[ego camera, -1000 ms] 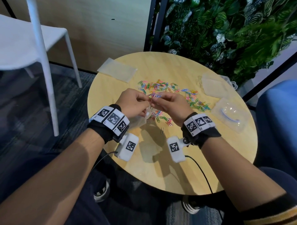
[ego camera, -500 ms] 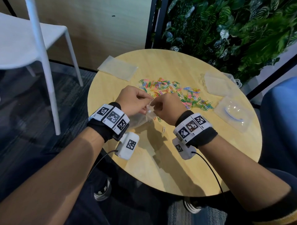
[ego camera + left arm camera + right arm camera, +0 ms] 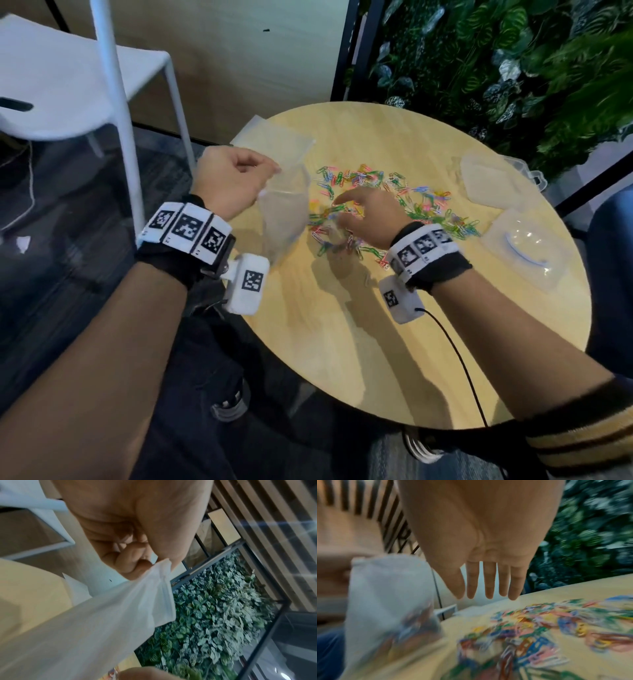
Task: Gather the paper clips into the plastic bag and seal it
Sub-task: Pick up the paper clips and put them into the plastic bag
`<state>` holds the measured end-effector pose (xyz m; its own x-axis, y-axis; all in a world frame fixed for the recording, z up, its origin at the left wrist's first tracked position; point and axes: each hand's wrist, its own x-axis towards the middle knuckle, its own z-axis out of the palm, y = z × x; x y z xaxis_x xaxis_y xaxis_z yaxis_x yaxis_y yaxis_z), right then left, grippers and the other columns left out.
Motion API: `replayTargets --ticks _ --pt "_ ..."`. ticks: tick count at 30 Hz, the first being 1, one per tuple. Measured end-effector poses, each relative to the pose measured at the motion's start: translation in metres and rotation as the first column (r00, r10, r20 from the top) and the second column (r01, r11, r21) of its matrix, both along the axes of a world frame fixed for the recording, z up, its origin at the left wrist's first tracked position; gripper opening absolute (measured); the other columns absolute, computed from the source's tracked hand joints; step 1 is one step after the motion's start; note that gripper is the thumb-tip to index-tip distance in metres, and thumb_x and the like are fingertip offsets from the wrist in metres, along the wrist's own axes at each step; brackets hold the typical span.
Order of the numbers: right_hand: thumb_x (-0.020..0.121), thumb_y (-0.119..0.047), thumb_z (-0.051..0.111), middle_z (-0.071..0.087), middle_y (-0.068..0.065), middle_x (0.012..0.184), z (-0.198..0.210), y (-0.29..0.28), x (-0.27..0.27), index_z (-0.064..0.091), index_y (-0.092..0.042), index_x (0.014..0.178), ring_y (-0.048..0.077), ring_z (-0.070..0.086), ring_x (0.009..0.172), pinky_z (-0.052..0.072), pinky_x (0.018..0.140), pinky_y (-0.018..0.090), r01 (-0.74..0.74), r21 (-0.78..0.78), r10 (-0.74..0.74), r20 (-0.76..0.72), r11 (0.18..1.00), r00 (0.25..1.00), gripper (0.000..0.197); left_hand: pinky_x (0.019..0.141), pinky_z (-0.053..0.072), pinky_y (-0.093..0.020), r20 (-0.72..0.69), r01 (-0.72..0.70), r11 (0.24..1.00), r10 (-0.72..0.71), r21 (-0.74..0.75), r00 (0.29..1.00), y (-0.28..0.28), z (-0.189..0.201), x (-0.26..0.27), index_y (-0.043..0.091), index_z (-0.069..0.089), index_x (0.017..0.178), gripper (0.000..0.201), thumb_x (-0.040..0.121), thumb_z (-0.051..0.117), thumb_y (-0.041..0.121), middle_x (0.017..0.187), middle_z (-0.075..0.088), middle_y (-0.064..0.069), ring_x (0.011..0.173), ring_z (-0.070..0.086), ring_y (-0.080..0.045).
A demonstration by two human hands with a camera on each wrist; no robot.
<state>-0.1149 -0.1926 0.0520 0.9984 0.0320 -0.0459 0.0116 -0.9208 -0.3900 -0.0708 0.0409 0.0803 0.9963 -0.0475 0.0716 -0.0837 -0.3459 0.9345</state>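
Observation:
A clear plastic bag (image 3: 284, 212) hangs above the left part of the round wooden table (image 3: 394, 342). My left hand (image 3: 233, 181) pinches its top corner (image 3: 161, 566) between thumb and curled fingers. Many coloured paper clips (image 3: 424, 202) lie scattered across the middle of the table, blurred in the right wrist view (image 3: 539, 628). My right hand (image 3: 370, 219) hovers just over the clips beside the bag (image 3: 388, 595), its fingers (image 3: 488, 582) straight and spread, holding nothing.
Another flat plastic bag (image 3: 274, 137) lies at the table's far left edge. Two clear lidded boxes (image 3: 493, 181) (image 3: 527, 246) sit on the right side. A white chair (image 3: 85, 85) stands to the left, a wall of plants (image 3: 513, 68) behind.
Both hands were together at the bag's mouth. The left hand has lifted the bag up and to the left; the right hand has let go and moved over the clips.

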Motion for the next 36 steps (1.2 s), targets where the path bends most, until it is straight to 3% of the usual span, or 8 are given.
replayTargets --ticks 5,11,22,26,28,30,33,36 --pt "0.088 -0.059 0.051 0.015 0.004 0.161 -0.047 0.052 0.018 0.029 -0.026 0.15 0.031 0.015 0.147 0.022 0.116 0.053 -0.28 -0.329 0.21 -0.231 0.902 0.95 0.074 0.046 0.051 -0.024 0.106 -0.046 0.999 0.045 0.015 0.993 0.011 0.002 -0.006 0.023 0.076 0.079 0.018 0.088 0.062 0.016 0.064 0.068 0.0 0.054 0.057 -0.006" --pt "0.099 -0.05 0.032 0.009 -0.003 0.163 -0.065 0.036 -0.004 0.017 -0.026 0.152 0.029 0.012 0.148 0.019 0.113 0.058 -0.357 -0.422 0.267 -0.258 0.833 0.929 0.06 0.043 0.045 -0.017 0.102 0.0 1.0 -0.002 0.026 0.995 0.008 -0.002 0.0 0.018 0.077 0.085 0.018 0.09 0.061 0.012 0.061 0.064 -0.006 0.045 0.052 -0.005" --pt "0.09 -0.005 0.056 0.069 0.008 0.095 -0.047 -0.041 -0.018 0.074 -0.011 0.101 0.027 0.065 0.086 0.057 0.077 0.037 -0.194 -0.457 0.121 -0.185 0.868 0.975 0.022 0.042 0.048 -0.019 -0.057 0.171 0.985 -0.171 -0.007 0.984 -0.036 -0.005 -0.011 0.009 0.075 0.085 0.017 0.09 0.06 0.003 0.057 0.062 -0.012 0.038 0.052 -0.009" --pt "0.087 -0.017 0.069 0.077 0.003 0.086 -0.029 -0.068 -0.022 0.08 -0.014 0.092 0.018 0.071 0.077 0.058 0.072 0.026 0.131 -0.064 -0.138 -0.118 0.989 0.983 0.012 0.047 0.052 -0.022 -0.127 0.203 0.978 -0.207 -0.045 0.97 -0.043 -0.011 -0.008 0.011 0.075 0.086 0.018 0.09 0.061 0.002 0.06 0.065 -0.014 0.043 0.057 -0.014" --pt "0.083 -0.018 0.075 0.077 0.006 0.082 -0.021 -0.077 -0.025 0.079 -0.01 0.088 0.016 0.073 0.071 0.059 0.066 0.022 0.414 0.348 -0.37 -0.186 0.841 0.91 0.011 0.049 0.053 -0.023 -0.163 0.219 0.975 -0.224 -0.048 0.961 -0.047 -0.013 -0.007 0.011 0.076 0.088 0.017 0.09 0.061 0.002 0.062 0.067 -0.015 0.046 0.06 -0.016" --pt "0.08 -0.012 0.077 0.075 0.017 0.093 -0.011 -0.076 -0.025 0.075 0.002 0.094 0.023 0.073 0.081 0.06 0.076 0.028 0.54 0.686 -0.418 -0.359 0.487 0.834 0.02 0.051 0.054 -0.023 -0.197 0.232 0.971 -0.238 -0.056 0.951 -0.053 -0.014 -0.007 0.008 0.075 0.091 0.014 0.09 0.063 0.002 0.063 0.069 -0.015 0.048 0.063 -0.018" --pt "0.086 -0.003 0.068 0.071 0.017 0.098 0.013 -0.057 -0.018 0.066 0.01 0.11 0.022 0.069 0.09 0.059 0.082 0.026 0.508 0.851 -0.235 -0.47 0.133 0.851 0.027 0.053 0.056 -0.025 -0.236 0.26 0.963 -0.268 -0.068 0.934 -0.061 -0.017 -0.008 0.006 0.075 0.093 0.013 0.089 0.064 0.001 0.059 0.07 -0.01 0.05 0.065 -0.019" --pt "0.09 0.003 0.06 0.068 0.014 0.089 0.028 -0.027 -0.011 0.061 0.013 0.112 0.019 0.067 0.082 0.058 0.083 0.025 0.433 0.901 -0.167 -0.43 -0.018 0.887 0.024 0.054 0.056 -0.026 -0.245 0.262 0.961 -0.276 -0.091 0.929 -0.068 -0.02 -0.008 0.005 0.074 0.096 0.014 0.089 0.063 0.0 0.06 0.07 -0.012 0.051 0.066 -0.022"
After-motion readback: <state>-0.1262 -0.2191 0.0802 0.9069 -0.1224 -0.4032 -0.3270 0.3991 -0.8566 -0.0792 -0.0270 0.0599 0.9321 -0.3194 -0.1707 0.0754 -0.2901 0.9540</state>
